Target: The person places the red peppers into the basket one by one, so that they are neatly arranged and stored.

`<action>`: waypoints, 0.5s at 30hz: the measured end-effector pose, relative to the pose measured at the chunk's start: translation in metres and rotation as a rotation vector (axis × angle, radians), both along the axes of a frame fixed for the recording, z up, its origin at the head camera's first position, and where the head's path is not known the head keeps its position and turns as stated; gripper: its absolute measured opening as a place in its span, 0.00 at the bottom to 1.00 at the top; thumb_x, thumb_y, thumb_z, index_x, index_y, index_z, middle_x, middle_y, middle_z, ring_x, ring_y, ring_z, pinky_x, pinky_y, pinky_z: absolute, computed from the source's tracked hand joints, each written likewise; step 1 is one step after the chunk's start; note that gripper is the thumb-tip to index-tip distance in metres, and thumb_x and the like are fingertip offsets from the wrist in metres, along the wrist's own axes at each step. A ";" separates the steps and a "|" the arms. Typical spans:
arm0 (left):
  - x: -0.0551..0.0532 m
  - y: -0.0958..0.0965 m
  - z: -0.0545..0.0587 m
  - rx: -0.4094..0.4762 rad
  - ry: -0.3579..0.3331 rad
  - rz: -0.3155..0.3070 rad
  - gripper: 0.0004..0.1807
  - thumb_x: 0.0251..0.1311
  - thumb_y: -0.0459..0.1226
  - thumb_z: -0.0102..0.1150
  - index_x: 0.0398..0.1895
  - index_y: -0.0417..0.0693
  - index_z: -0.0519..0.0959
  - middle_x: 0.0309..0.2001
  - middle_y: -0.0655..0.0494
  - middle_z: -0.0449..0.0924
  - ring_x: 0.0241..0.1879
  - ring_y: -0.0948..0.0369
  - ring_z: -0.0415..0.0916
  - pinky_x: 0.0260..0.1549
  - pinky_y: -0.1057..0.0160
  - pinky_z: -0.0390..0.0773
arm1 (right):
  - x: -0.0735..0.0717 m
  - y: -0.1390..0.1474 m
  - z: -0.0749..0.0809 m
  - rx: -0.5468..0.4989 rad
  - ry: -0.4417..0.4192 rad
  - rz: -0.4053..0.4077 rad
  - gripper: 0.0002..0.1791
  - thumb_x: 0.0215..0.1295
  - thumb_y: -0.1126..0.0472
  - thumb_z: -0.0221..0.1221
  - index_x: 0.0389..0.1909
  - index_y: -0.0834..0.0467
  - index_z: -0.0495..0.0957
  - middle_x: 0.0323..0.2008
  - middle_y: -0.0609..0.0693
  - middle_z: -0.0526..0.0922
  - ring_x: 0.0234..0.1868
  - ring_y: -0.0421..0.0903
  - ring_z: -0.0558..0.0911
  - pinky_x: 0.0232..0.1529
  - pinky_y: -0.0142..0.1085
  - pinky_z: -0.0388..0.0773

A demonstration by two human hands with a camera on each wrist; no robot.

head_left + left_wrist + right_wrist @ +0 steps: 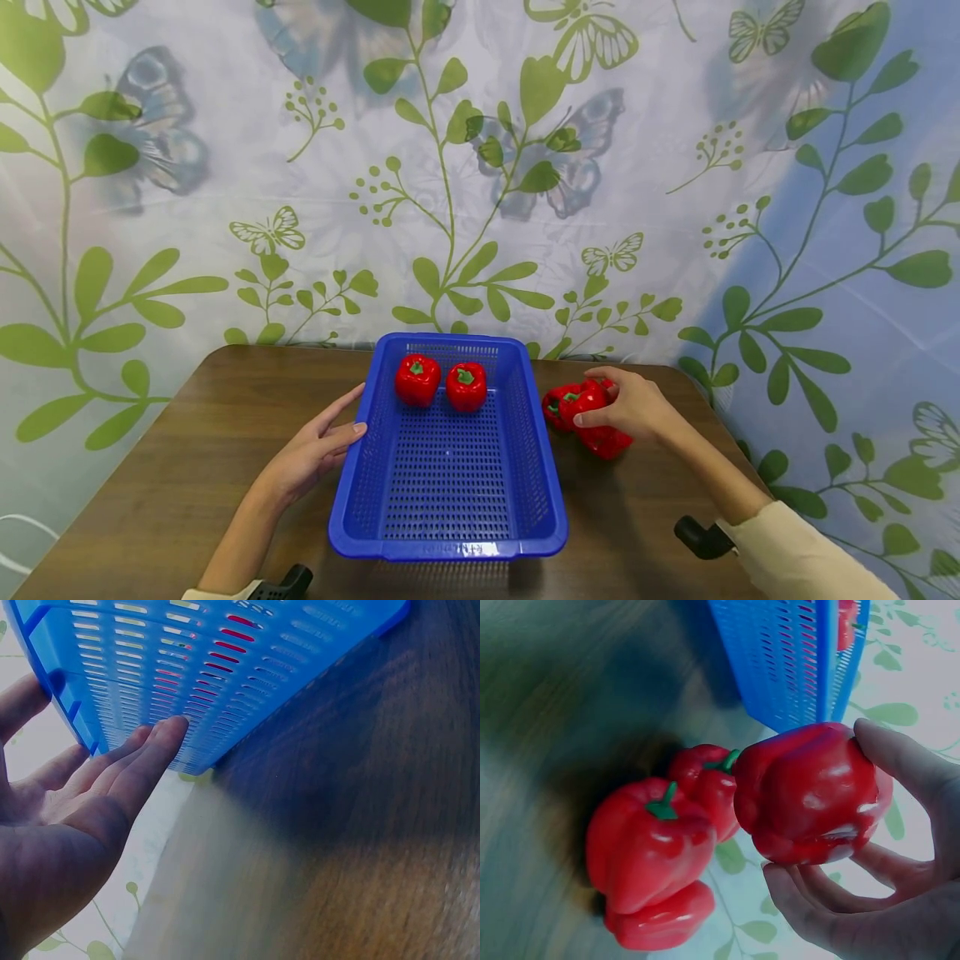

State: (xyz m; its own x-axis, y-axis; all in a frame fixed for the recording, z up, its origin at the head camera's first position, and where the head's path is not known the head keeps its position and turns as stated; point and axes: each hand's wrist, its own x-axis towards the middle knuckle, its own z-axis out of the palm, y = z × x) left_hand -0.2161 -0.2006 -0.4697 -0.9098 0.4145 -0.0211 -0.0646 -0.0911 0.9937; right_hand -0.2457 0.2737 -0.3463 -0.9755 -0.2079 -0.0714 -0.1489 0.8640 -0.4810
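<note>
My left hand [318,450] touches the left side of a blue plastic basket [558,500]. In the left wrist view its fingers lie nearly straight along the slotted outer wall, with the thumb at the rim. To the basket's right, my right hand [626,406] holds a red bell pepper [810,795] between thumb and fingers. Beside it in the right wrist view are a red pepper [649,847] with a green stem, another pepper [705,787] partly behind, and a third [660,919] lying low. Inside the basket, two red peppers [417,380] [467,387] sit at the far end.
The brown wooden table [202,442] carries the basket and loose peppers. A curtain [480,167] printed with leaves and butterflies hangs behind it. A white cable [30,521] shows at the far left. Dark wrist mounts [703,537] sit at both sleeves.
</note>
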 end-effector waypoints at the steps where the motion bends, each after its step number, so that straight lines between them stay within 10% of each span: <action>1: 0.000 0.000 0.000 0.000 0.002 0.001 0.38 0.77 0.39 0.49 0.83 0.62 0.45 0.70 0.31 0.69 0.63 0.42 0.77 0.58 0.53 0.81 | 0.000 -0.001 0.001 -0.004 0.001 0.001 0.46 0.53 0.41 0.73 0.70 0.55 0.70 0.55 0.66 0.81 0.54 0.63 0.80 0.47 0.54 0.83; 15: 0.001 0.001 -0.001 0.010 0.018 -0.014 0.38 0.77 0.39 0.49 0.83 0.60 0.44 0.70 0.30 0.68 0.63 0.42 0.77 0.58 0.54 0.81 | -0.006 -0.024 0.015 -0.060 0.027 -0.024 0.46 0.54 0.38 0.71 0.71 0.52 0.69 0.62 0.65 0.78 0.63 0.64 0.76 0.56 0.59 0.79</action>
